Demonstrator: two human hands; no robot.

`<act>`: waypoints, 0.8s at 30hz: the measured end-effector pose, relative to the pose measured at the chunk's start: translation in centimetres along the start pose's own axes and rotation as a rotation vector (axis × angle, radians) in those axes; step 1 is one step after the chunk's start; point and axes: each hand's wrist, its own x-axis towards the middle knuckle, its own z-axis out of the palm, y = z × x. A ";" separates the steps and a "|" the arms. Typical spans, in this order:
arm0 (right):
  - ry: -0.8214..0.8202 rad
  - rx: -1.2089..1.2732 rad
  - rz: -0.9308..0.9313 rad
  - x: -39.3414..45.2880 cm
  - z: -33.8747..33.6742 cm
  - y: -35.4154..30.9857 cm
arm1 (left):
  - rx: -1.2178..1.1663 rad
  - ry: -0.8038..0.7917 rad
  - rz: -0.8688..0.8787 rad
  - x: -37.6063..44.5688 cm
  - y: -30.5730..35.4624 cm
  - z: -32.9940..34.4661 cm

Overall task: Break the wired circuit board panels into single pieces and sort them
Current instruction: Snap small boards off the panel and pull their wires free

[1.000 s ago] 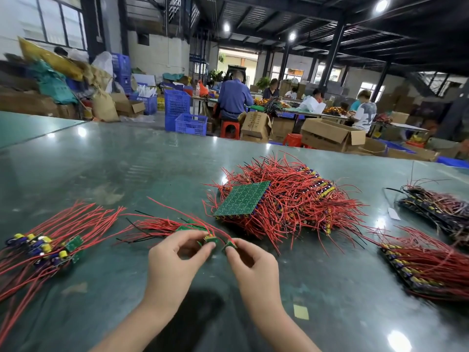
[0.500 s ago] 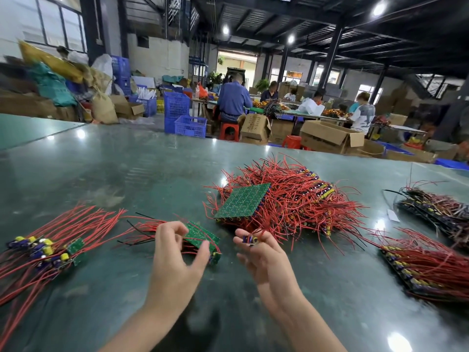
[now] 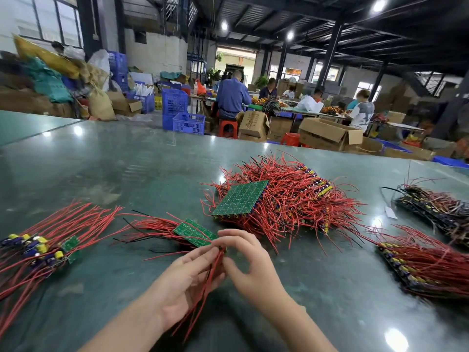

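My left hand point(image 3: 187, 273) lies palm-up with red wires point(image 3: 203, 288) running across it and down toward my wrist; its fingers are loosely curled under them and its fingertips meet the near end of the green strip point(image 3: 195, 232). My right hand point(image 3: 250, 262) has its fingers bent round that same end, thumb below. I judge it is pinching the last small board there, but the piece itself is hidden behind my fingers, so I cannot tell how firm the hold is.

The strip sits just in front of the big wire heap point(image 3: 286, 199), on the near-left side of it, with a square green panel point(image 3: 241, 198) resting on the heap's near-left slope. The strip's long axis runs from my fingertips away to the upper left, tilted up off the table point(image 3: 127, 161); its wires fan out leftward, away from the heap.

What could go wrong: if I bend with the wires caught between my fingers, a wire may tear from its solder joint rather than the board snapping at its score line. A twist off the line could crack a neighbouring piece. Loose wires in my palm could also snag the heap's wires and drag them. The sorted bundle point(image 3: 40, 247) lies well left of the heap.
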 end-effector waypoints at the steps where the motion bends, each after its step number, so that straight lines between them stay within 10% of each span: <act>1: 0.003 -0.066 -0.059 0.0 0.0 0.1 | 0.015 0.015 -0.007 0.0 0.1 -0.1; 7: 0.126 -0.180 -0.227 0.1 -0.1 0.8 | -0.007 0.007 -0.052 0.2 0.2 -0.2; 14: 0.233 0.314 0.384 0.5 0.0 0.3 | 0.186 -0.006 -0.024 0.1 0.1 -0.2; 24: 0.094 0.346 0.461 0.6 -0.9 -0.6 | 0.384 -0.080 -0.015 -0.2 0.3 -0.2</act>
